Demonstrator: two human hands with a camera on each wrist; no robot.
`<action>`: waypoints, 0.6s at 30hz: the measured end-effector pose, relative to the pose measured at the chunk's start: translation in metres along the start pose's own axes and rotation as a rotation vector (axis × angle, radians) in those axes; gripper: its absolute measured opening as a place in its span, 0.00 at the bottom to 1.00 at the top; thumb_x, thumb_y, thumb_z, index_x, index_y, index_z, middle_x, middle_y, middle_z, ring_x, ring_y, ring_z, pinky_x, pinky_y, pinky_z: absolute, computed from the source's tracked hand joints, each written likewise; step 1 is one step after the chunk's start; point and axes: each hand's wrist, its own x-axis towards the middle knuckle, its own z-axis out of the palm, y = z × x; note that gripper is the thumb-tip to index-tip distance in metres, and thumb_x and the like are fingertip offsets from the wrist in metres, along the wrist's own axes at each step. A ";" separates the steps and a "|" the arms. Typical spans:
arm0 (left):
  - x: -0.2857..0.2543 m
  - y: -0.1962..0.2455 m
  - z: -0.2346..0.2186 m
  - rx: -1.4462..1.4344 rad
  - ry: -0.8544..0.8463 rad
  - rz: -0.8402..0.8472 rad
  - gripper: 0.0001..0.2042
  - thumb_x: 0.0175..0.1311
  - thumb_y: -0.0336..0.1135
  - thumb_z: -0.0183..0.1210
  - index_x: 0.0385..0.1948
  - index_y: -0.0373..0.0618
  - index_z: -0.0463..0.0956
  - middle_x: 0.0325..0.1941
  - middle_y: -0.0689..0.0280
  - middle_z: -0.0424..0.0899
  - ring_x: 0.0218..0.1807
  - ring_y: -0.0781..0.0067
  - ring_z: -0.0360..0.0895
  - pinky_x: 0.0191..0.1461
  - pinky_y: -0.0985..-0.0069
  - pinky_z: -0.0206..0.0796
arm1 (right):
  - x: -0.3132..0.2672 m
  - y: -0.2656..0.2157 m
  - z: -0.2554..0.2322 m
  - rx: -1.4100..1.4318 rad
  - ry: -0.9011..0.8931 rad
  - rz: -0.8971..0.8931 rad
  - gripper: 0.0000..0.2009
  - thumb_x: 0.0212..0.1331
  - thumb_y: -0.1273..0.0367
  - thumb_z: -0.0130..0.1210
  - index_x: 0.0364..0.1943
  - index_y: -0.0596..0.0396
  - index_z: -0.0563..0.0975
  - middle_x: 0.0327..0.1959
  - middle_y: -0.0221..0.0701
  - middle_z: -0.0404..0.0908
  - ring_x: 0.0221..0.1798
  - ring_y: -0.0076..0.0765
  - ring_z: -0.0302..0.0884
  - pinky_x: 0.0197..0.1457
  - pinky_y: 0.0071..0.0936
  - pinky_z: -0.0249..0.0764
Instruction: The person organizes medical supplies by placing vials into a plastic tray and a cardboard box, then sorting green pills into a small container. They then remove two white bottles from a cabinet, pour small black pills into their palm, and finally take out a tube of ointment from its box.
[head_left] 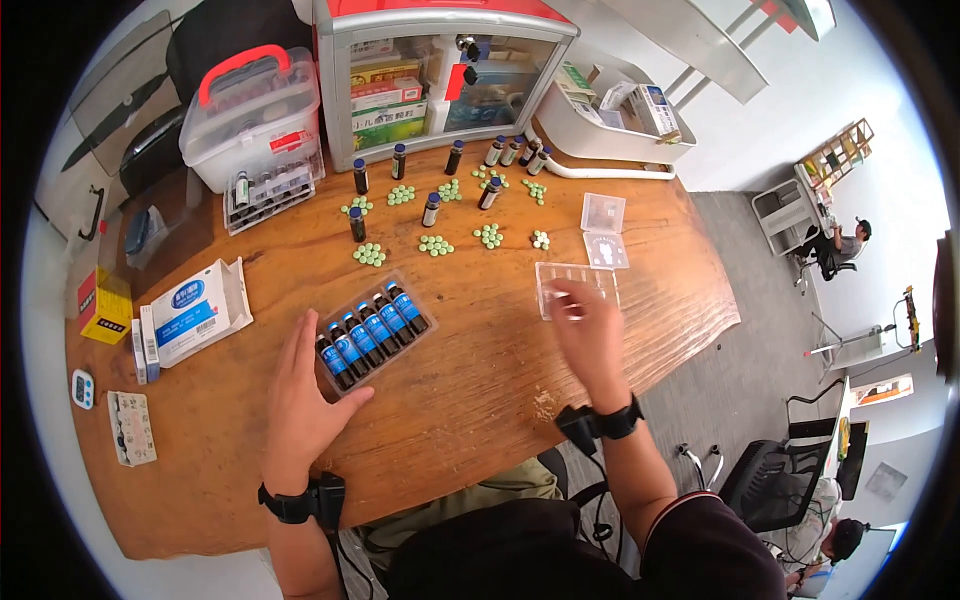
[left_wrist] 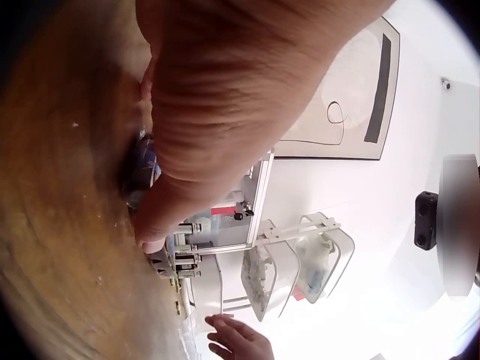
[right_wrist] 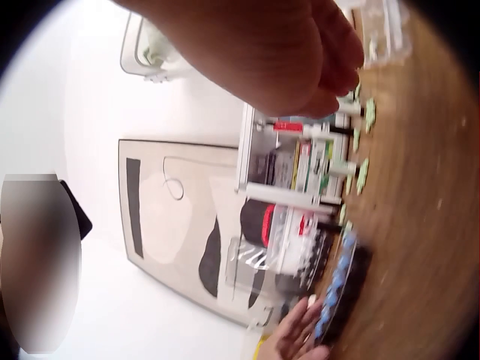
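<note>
Clear plastic tray (head_left: 398, 351) on wooden worktop (head_left: 480, 350), its walls probably keeping the glossy, blue-labelled vials (head_left: 371, 330) in line. Left hand (head_left: 303, 400) along tray's left side, fingers straight, grasping nothing, likely steadying. Right hand (head_left: 590, 335) right of tray, over clear box (head_left: 570, 268); fingers bent, can't tell if grasping anything. Round green pills (head_left: 437, 245) beyond tray, heaped separately, presumably for counting.

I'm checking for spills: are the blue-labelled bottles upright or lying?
Lying: the blue-labelled bottles rest side by side in the clear tray, labels up.
</note>
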 end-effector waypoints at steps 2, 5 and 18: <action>0.002 -0.004 0.005 -0.009 0.012 0.031 0.52 0.45 0.41 0.79 0.74 0.40 0.57 0.74 0.46 0.65 0.75 0.45 0.63 0.76 0.59 0.58 | 0.001 0.032 -0.014 -0.037 0.108 0.036 0.11 0.63 0.70 0.61 0.47 0.57 0.84 0.40 0.44 0.87 0.40 0.44 0.86 0.45 0.35 0.80; 0.000 -0.010 0.007 0.039 0.054 0.032 0.50 0.46 0.44 0.78 0.73 0.38 0.58 0.71 0.46 0.69 0.73 0.44 0.66 0.75 0.58 0.60 | -0.006 0.016 -0.021 0.161 -0.003 0.216 0.10 0.64 0.70 0.62 0.46 0.60 0.84 0.36 0.37 0.87 0.36 0.26 0.83 0.39 0.25 0.78; -0.011 -0.010 -0.011 -0.003 0.019 0.003 0.53 0.53 0.51 0.75 0.77 0.42 0.51 0.77 0.49 0.62 0.79 0.47 0.58 0.79 0.59 0.54 | 0.013 -0.072 0.091 0.247 -0.542 -0.137 0.18 0.60 0.60 0.66 0.46 0.60 0.83 0.27 0.39 0.85 0.29 0.41 0.83 0.36 0.36 0.77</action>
